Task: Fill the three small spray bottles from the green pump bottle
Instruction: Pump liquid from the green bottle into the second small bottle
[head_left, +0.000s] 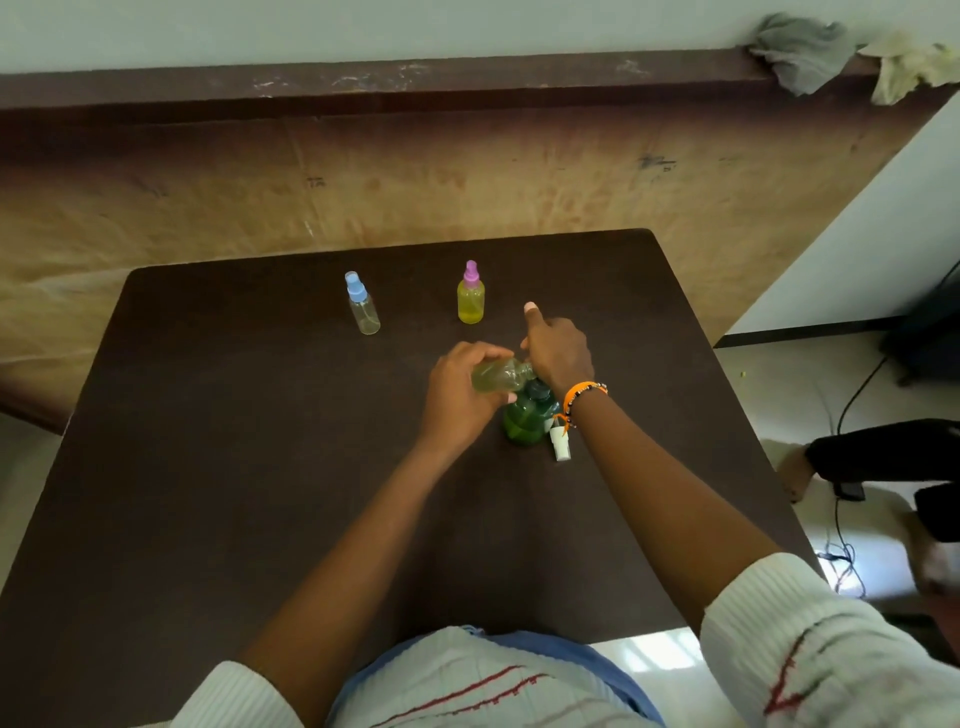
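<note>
Head view: the left hand (457, 395) grips an uncapped small spray bottle (500, 375), tilted against the green pump bottle (527, 421) mid-desk (208, 467). The right hand (558, 351) presses down on the pump, fingers curled over it. Light, thin, likely slippery plastic: best held round the body.

spray bottles: 3 (363, 304) (471, 293) (501, 374) | pump bottle: 1 (527, 421) | loose spray cap: apparently 1 (560, 444) | rags: 2 (800, 52) (909, 65)

We wear white ribbed sleeves (810, 639) pushed up, red stitching on them, and an orange beaded bracelet (581, 393) on our right wrist.
</note>
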